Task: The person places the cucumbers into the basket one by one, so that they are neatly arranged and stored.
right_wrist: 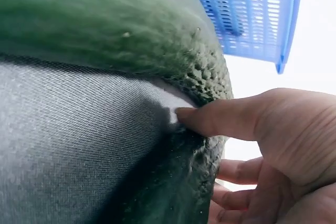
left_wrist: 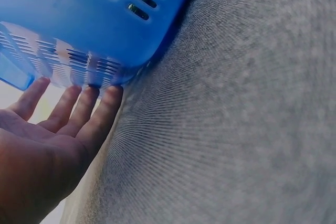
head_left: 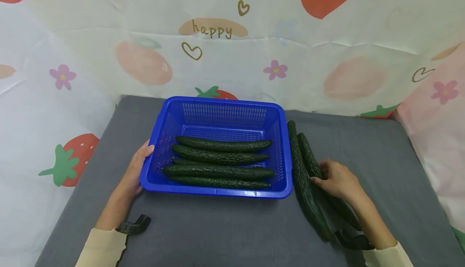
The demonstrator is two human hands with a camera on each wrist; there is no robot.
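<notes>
A blue plastic basket (head_left: 216,192) holds several dark green cucumbers (head_left: 220,155) lying side by side across it. My left hand (head_left: 135,165) holds its left side, one digit on the rim and fingertips against the slotted outer wall, as the left wrist view shows. Two more cucumbers lie outside, right of the basket: a long one (head_left: 303,182) beside its wall, and another cucumber (head_left: 308,152) farther right. My right hand (head_left: 338,179) grips that farther one, thumb (right_wrist: 220,116) between the two cucumbers and fingers on the far side. Its middle is partly hidden by the hand.
Everything stands on a grey cloth-covered table (head_left: 218,230). A printed curtain (head_left: 225,65) hangs behind it and along both sides. Each wrist wears a black strap mount (head_left: 134,224).
</notes>
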